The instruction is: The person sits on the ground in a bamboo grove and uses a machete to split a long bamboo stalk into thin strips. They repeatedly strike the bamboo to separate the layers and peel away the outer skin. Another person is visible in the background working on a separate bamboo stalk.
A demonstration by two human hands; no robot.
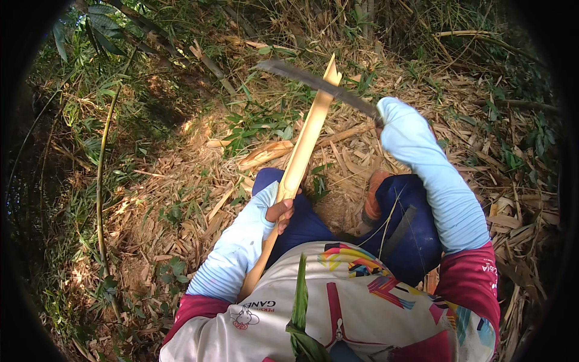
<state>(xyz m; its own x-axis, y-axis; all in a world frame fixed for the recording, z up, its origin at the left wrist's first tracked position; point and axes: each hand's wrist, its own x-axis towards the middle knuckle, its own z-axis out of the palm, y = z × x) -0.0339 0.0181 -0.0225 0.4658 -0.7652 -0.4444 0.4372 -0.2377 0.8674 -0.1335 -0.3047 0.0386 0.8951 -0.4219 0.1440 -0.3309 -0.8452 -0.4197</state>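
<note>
A long split piece of bamboo [305, 145], pale on its hollow inner face, slants from beside my waist up to a jagged far end. My left hand [281, 212] is closed round its lower part, above my left thigh. My right hand [382, 123], largely hidden by a light blue sleeve, is closed on a machete whose handle is covered. The dark machete blade [301, 75] points left and crosses the bamboo near its far end. Whether the edge has bitten into the bamboo cannot be made out.
Another cut bamboo piece [265, 154] lies on the ground ahead, beside a thinner stick [347, 134]. Dry leaves and husks [476, 157] cover the ground. A thin upright stem [104, 181] stands at the left, with green undergrowth around. My knees are bent beneath my arms.
</note>
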